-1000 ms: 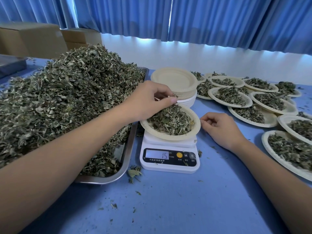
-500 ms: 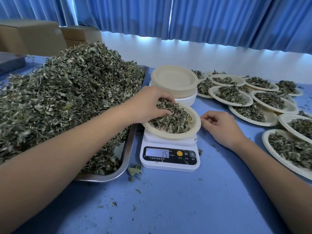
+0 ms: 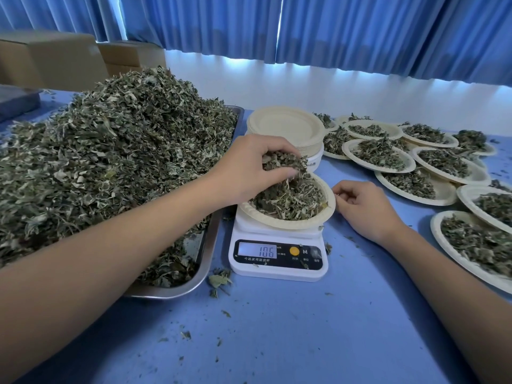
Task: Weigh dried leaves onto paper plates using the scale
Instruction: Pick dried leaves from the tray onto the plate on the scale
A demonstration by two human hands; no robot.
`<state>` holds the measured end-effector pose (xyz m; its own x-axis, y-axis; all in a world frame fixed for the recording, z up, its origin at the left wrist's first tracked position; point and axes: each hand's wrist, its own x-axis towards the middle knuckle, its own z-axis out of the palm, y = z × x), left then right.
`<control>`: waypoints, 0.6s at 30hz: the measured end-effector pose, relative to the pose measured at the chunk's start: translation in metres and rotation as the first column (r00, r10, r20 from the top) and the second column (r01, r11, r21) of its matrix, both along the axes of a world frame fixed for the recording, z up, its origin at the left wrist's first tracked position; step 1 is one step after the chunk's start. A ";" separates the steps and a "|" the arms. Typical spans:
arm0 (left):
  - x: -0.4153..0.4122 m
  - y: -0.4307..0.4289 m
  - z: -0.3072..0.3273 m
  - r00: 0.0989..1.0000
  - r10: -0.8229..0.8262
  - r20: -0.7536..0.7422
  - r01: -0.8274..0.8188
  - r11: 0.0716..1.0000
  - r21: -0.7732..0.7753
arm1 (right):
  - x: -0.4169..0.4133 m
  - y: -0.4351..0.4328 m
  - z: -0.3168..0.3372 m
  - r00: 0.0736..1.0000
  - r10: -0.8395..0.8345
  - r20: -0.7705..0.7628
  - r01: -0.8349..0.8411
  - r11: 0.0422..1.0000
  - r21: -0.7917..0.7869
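A white digital scale (image 3: 278,259) sits on the blue table, its display reading 106. On it rests a paper plate (image 3: 327,209) partly filled with dried leaves (image 3: 291,200). My left hand (image 3: 249,167) hovers over the plate's left side, fingers closed around a clump of dried leaves (image 3: 282,160) that touches the heap on the plate. My right hand (image 3: 363,209) lies loosely curled on the table, just right of the plate's rim, holding nothing. A huge pile of dried leaves (image 3: 110,162) fills a metal tray (image 3: 205,270) on the left.
A stack of empty paper plates (image 3: 285,128) stands behind the scale. Several filled plates (image 3: 379,156) spread across the right side to the table edge. Cardboard boxes (image 3: 52,59) sit at the back left. Loose leaf bits litter the near table.
My left hand has lifted slightly with a clump of leaves gripped over the plate. The scale reading went from 15 to 106. My right hand stayed beside the plate.
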<state>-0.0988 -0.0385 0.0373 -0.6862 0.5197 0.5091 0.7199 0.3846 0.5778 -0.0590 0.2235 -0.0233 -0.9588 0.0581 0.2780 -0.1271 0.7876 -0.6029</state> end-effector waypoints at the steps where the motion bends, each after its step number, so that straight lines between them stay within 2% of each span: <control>1: -0.001 -0.001 0.001 1.000 0.005 0.005 -0.005 1.000 0.016 | 0.000 0.000 0.000 1.000 0.001 -0.002 -0.001 1.000 0.002; 8: -0.003 0.000 -0.001 0.992 -0.063 0.111 0.051 0.992 0.114 | 0.000 -0.001 0.001 1.000 0.003 0.000 -0.003 1.000 -0.006; 18: -0.008 -0.001 0.001 0.994 -0.032 0.108 0.007 0.973 0.230 | 0.002 -0.002 0.002 1.000 0.000 0.008 0.000 1.000 -0.006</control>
<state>-0.1071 -0.0395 0.0379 -0.7357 0.4122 0.5374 0.6528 0.2197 0.7250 -0.0570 0.2214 -0.0208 -0.9610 0.0598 0.2699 -0.1222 0.7839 -0.6087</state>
